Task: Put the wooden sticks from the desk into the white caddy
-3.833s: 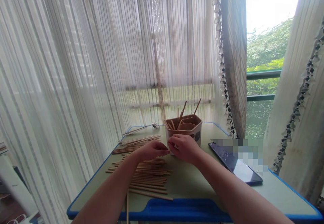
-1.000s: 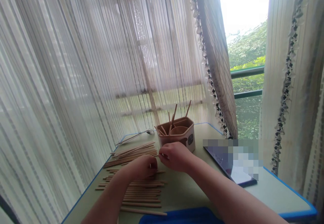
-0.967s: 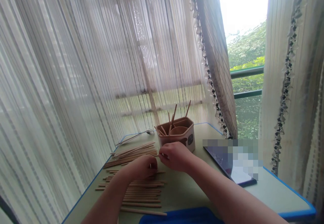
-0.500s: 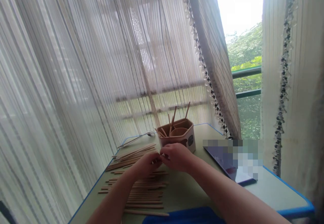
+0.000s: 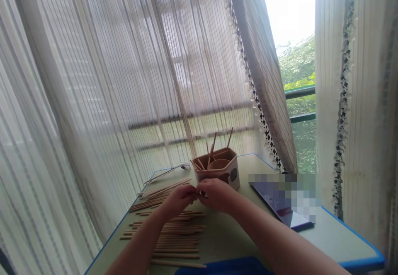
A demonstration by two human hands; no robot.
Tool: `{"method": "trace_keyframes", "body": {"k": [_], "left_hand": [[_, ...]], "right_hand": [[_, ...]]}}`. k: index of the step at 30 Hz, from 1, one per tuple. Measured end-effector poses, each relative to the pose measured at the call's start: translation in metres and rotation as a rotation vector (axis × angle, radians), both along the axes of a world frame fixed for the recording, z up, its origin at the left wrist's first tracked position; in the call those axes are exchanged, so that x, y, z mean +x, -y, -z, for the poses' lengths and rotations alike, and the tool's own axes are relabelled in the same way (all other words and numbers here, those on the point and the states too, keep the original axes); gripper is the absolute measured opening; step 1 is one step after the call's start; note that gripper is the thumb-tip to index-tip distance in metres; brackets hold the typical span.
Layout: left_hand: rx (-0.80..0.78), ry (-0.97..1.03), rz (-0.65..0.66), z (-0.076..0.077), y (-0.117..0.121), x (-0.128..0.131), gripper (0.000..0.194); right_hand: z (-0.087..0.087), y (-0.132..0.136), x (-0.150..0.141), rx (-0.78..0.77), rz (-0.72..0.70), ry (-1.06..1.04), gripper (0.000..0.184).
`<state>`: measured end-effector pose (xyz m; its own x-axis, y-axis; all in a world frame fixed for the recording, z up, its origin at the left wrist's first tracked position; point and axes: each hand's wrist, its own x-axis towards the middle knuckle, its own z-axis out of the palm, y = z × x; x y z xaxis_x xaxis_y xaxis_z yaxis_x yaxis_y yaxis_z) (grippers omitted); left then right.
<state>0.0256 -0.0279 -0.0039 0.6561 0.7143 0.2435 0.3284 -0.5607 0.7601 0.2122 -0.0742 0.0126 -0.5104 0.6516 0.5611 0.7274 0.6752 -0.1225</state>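
Observation:
Both of my hands meet just in front of a brown divided caddy [image 5: 232, 177]. My left hand [image 5: 182, 197] has its fingers curled, the tips against those of my right hand [image 5: 214, 192]. That hand is closed too, and whatever is pinched between them is too small or hidden to make out. Under and beside my left forearm lie several rows of wooden chopsticks [image 5: 182, 240], roughly parallel. A further bunch of chopsticks [image 5: 168, 190] lies beyond my left hand. A few thin sticks [image 5: 213, 146] stand tilted in the caddy's compartments.
Metal spoons [image 5: 183, 166] lie at the table's far left edge. A dark tablet [image 5: 273, 204], partly blurred out, rests right of the caddy. Something blue [image 5: 230, 265] sits at the near edge. Striped sheer curtains [image 5: 124, 59] hang close behind the pale green table [image 5: 342, 246].
The view has shifted slightly. My hands stay together in front of the caddy, with only a small change in the fingers. The chopsticks have not visibly moved.

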Motion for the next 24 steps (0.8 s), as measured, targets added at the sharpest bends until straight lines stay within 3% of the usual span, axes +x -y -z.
{"method": "trace_keyframes", "body": {"k": [11,17,24], "left_hand": [[-0.034,-0.004,-0.049,0.001,-0.002,0.001,0.037],[0.005,0.011,-0.084,-0.003,-0.002,0.001,0.044],[0.352,-0.122,-0.215,0.008,-0.014,-0.004,0.035]], "right_hand": [[0.003,-0.001,-0.001,-0.014,0.069,0.010,0.015],[-0.005,0.005,-0.002,0.079,0.091,-0.115,0.014],[-0.015,0.009,0.004,0.197,0.077,-0.331,0.013]]}}
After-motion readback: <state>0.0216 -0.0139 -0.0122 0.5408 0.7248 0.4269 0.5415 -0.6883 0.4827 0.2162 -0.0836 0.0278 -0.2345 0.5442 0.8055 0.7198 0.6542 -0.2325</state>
